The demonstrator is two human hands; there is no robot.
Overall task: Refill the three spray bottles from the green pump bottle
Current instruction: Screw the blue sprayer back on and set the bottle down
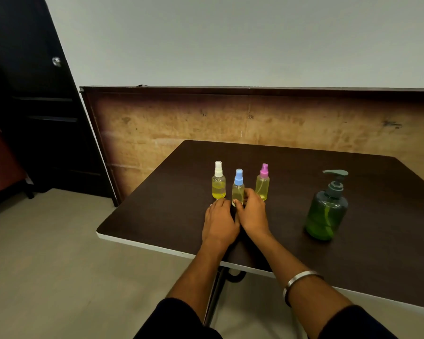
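From the head camera we saw our right hand (252, 211) curled around the base of the blue-capped spray bottle (238, 189), our left hand (219, 222) beside it, fingers loosely bent, gripping nothing. The white-capped spray bottle (218, 182) and pink-capped spray bottle (263, 183) flanked it, caps on. The green pump bottle (327, 214) stood well apart, untouched; we judged refilling not yet begun.

3 spray bottles (238, 183) stand mid-frame on the table (377, 192). The pump bottle (327, 211) stands apart, right of them.
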